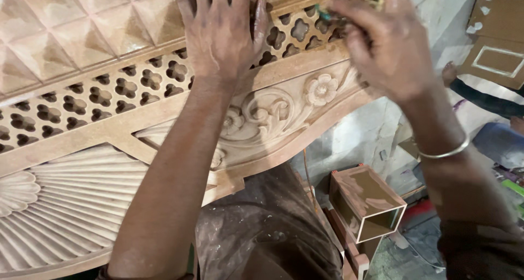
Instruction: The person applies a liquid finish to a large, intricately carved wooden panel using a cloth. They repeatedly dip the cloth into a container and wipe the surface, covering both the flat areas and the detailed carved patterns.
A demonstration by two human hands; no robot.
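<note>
Left hand [221, 31] pressed flat, grip released, on the carved wooden panel [109, 121] at 12 o'clock. Right hand [382, 40] pinching a small greenish sanding scrap [323, 11] against the fretwork [297, 29] at 1 o'clock. Carving looks finished, smoothing seemingly underway, hard to say how much left.

Hollow square wooden box [367, 202] on the floor below the panel edge, open end facing out. Flat brown board with pale rectangular outline [498, 60] upper right. Another person's foot [449, 71] beside it.
</note>
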